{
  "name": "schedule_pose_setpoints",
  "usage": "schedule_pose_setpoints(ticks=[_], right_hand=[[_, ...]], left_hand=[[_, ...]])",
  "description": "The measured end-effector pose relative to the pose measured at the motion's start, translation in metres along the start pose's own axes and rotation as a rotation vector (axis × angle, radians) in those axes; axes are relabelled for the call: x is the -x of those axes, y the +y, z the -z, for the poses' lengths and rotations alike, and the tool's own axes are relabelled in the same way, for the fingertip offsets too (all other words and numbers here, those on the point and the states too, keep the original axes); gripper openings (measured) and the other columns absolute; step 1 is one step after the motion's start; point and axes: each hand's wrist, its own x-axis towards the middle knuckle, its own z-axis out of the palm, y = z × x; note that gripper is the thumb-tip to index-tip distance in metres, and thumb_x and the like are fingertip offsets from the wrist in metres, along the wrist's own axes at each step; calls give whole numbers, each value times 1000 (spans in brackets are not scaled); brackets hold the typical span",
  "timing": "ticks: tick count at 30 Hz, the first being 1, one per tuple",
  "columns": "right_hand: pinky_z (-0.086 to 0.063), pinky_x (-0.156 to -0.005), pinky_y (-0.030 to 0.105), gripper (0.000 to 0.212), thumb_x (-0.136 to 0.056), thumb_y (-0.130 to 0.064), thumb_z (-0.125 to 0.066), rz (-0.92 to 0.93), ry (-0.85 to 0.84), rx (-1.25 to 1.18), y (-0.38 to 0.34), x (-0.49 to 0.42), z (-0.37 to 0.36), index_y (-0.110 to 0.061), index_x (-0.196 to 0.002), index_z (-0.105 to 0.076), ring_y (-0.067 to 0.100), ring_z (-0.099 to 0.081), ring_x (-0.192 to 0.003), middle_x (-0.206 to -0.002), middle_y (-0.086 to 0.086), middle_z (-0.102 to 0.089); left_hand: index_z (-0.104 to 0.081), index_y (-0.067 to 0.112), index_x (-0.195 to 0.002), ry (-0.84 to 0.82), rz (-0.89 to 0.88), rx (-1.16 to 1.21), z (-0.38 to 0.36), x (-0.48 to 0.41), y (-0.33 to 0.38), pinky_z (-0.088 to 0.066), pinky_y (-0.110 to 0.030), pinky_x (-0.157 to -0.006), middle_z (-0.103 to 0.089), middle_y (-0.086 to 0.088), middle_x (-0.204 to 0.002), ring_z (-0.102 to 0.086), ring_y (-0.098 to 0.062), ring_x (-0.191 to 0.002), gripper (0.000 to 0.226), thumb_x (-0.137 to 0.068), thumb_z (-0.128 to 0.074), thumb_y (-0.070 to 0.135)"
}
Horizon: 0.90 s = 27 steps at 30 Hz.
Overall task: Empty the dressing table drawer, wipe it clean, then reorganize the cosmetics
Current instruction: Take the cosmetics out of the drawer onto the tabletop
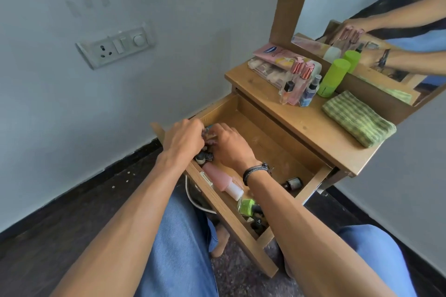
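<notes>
status: the drawer [272,142] is standing pulled out over the person's knees. emptying is judged to be partly done, since cosmetics are lying inside it.

contents, located from the drawer:
- a pink bottle [220,179] is lying on its side along the drawer's front panel.
- a green nail polish [246,206] is sitting further along that panel.
- a dark vial [293,184] is lying on the drawer's floor, well apart from the hands.

hands: both are working at the drawer's wall-side end. the left hand [183,138] is curling its fingers onto some small items [208,134], pinching them. the right hand [229,147] is arching over the same cluster with bent fingers. whether it is gripping or only gathering cannot be told.

behind and above the drawer, the tabletop [301,123] is carrying upright perfume bottles [298,84], a green can [334,77] and a folded green cloth [357,120].

hazards:
- lifting many small items at once is risking a slip; pieces may be falling back into the drawer or over its front panel.
- the right forearm is crossing above the pink bottle, so a quick lift may be knocking it.
- the space behind the drawer is filling up, and a careless set-down may be toppling the perfume bottles.
</notes>
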Motion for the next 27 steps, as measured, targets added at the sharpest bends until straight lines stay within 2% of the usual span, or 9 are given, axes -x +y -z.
schedule_pose_setpoints(ticks=[3, 6, 9, 13, 17, 21, 24, 27], right_hand=[[-47, -85, 38, 38, -86, -8, -63, -17, 25, -21, 4, 0, -1, -12, -124, -56, 34, -56, -107, -122, 7, -56], [-49, -92, 40, 49, -85, -12, -68, -50, -11, -45, 6, -1, 1, -14, -132, -55, 34, -55, -110, -124, 7, -51], [-45, -99, 41, 55, -87, -16, -67, -103, -50, -27, 8, -4, 1, -16, -141, -53, 35, -49, -111, -127, 9, -46], [-44, -99, 42, 33, -88, -20, -65, -173, -60, -4, 8, -10, -3, -13, -121, -64, 38, -50, -107, -118, 9, -47], [-41, -104, 43, 29, -88, -22, -67, -219, -83, -6, 11, -13, -5, -9, -113, -66, 39, -52, -110, -118, 11, -49], [-40, -108, 43, 27, -85, -17, -69, -207, -33, -18, 18, -11, -10, -6, -110, -70, 39, -50, -120, -121, 12, -54], [-30, -112, 37, 17, -84, -14, -68, -177, 19, -28, 23, -3, -5, -10, -100, -72, 32, -55, -112, -110, 9, -59], [-22, -109, 31, 13, -84, -16, -71, -158, 53, -33, 28, 7, 3, -10, -96, -72, 28, -58, -103, -103, 9, -65]], left_hand=[[-66, 12, -117, -38, -13, -64, 1, -5, 8, -47, -40, -72, -67, -16, -110, -64, -37, -101, 22, -97, -59, 15], [-64, 10, -115, -76, -34, -70, 4, -11, 14, -52, -44, -79, -64, -17, -110, -62, -38, -102, 19, -97, -56, 11], [-64, 9, -113, -73, -49, -114, 8, -15, 18, -49, -41, -71, -62, -12, -98, -62, -33, -92, 17, -99, -54, 11], [-62, 10, -116, -104, -115, -231, 12, -16, 27, -41, -37, -71, -66, -14, -111, -64, -34, -102, 20, -99, -52, 7], [-62, 9, -116, -135, -144, -255, 12, -19, 29, -42, -37, -73, -64, -13, -112, -63, -34, -103, 19, -97, -59, 12], [-65, 8, -111, -126, -138, -171, -2, -18, 28, -50, -41, -76, -63, -14, -114, -63, -35, -104, 25, -95, -67, 28], [-66, 7, -112, -164, -125, -105, -11, -18, 28, -50, -45, -81, -55, -11, -122, -59, -36, -109, 36, -95, -68, 39], [-65, 4, -117, -236, -125, -41, -13, -22, 29, -48, -42, -83, -53, -10, -125, -57, -35, -108, 34, -93, -70, 28]])
